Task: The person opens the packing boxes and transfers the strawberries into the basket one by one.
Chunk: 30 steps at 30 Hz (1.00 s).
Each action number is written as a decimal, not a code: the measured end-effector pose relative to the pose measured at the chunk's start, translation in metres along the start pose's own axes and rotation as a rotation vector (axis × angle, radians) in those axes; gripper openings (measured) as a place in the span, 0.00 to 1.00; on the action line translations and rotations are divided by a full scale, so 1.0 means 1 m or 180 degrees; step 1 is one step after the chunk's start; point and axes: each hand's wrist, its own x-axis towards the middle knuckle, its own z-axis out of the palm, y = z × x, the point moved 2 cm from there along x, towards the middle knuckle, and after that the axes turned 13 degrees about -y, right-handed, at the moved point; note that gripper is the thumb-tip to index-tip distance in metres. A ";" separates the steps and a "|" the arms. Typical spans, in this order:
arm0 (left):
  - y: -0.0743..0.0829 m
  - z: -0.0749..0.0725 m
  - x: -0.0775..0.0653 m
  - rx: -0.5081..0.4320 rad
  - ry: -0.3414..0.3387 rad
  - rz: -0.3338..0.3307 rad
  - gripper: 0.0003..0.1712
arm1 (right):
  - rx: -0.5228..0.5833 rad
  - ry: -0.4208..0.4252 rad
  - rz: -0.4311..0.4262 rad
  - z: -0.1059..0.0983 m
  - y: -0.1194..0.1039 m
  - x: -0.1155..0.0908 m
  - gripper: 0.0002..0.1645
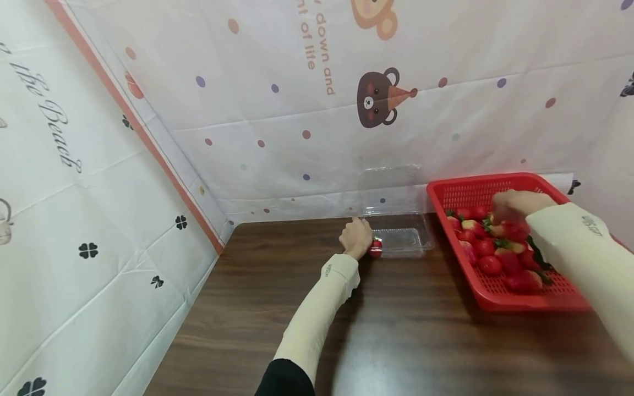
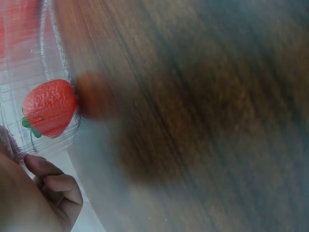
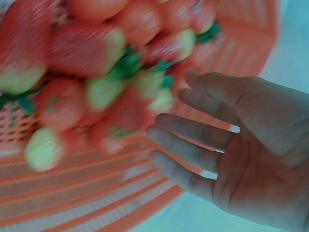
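Note:
A clear plastic box (image 1: 400, 239) with its lid raised stands at the back of the table. One red strawberry (image 2: 49, 107) with green leaves lies inside its left end. My left hand (image 1: 356, 238) grips the box's left edge with curled fingers; the exact contact is partly hidden in the left wrist view. Over the red basket (image 1: 487, 294), my right hand (image 3: 227, 140) is held with fingers extended and apart, holding nothing, close beside the fruit. In the basket lie several strawberries (image 3: 87, 50), some with pale ends and green leaves, among rounder red fruits (image 1: 490, 265).
The brown wood-grain table (image 1: 277, 286) spans the front and ends at a printed white cloth (image 1: 297, 110) behind. Another printed sheet (image 1: 99, 220) hangs on the left. The basket's raised rim stands to the right of the box.

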 end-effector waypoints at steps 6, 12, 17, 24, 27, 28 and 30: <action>-0.004 -0.002 0.002 -0.0513 0.0029 0.0007 0.24 | -0.0672 0.0222 -0.0865 -0.005 -0.056 0.009 0.14; -0.009 0.000 -0.001 -0.1033 0.0163 0.0039 0.21 | -0.1228 0.0897 -0.1040 0.010 -0.109 0.013 0.08; -0.012 0.002 -0.006 -0.1385 0.0108 -0.0028 0.18 | -0.1496 0.1251 -0.1120 0.027 -0.134 0.024 0.08; -0.013 0.004 -0.003 -0.1417 0.0020 -0.0055 0.18 | -0.1370 0.0358 -0.1879 0.065 -0.165 0.045 0.13; -0.012 0.003 -0.002 -0.1388 0.0027 -0.0018 0.18 | -0.1340 0.0053 -0.2003 0.083 -0.173 0.057 0.18; -0.012 0.004 -0.002 -0.1373 0.0024 -0.0015 0.18 | -0.1313 -0.0013 -0.1959 0.088 -0.175 0.061 0.20; -0.011 0.004 -0.003 -0.1341 -0.0006 -0.0027 0.18 | -0.1315 -0.0047 -0.1864 0.096 -0.177 0.068 0.20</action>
